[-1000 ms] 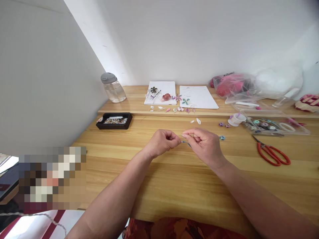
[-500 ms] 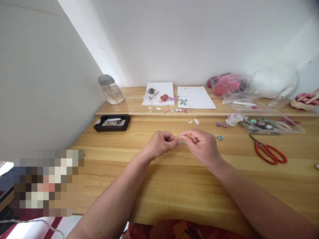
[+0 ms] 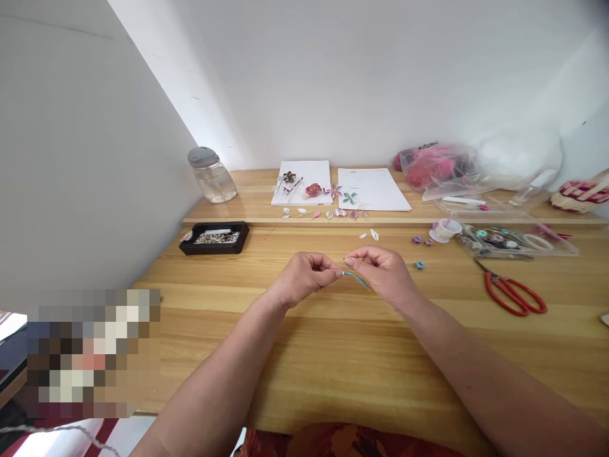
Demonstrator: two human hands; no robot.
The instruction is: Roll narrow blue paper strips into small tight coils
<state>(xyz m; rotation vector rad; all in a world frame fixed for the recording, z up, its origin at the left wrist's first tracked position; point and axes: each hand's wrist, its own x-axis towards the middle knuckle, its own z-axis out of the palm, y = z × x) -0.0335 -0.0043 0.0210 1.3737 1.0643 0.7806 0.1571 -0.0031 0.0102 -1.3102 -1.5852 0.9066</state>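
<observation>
My left hand point(image 3: 309, 278) is closed in a pinch on a thin, curved blue-green strand point(image 3: 360, 279). A small white bit shows where the strand leaves the fingertips, and its free end hangs to the right, below the other hand. My right hand point(image 3: 383, 271) is also pinched, thumb against index finger, just right of the left fingertips. Whatever it holds, if anything, is too small to make out. A small blue spool point(image 3: 419, 265) lies right of it, with purple spools point(image 3: 417, 240) farther back. Two white petal-shaped pieces point(image 3: 374, 234) rest beyond the hands.
Red-handled scissors point(image 3: 514, 295) lie at right, before a clear box point(image 3: 566, 249) of supplies and a white cup point(image 3: 446, 231). A black tray point(image 3: 242, 238) of beads stands left, near a water bottle point(image 3: 213, 178). Paper sheets point(image 3: 378, 184) and small flowers line the raised shelf.
My right hand has shifted slightly right and turned, so more of the blue-green strand shows below it. The left hand keeps its pinch in nearly the same place.
</observation>
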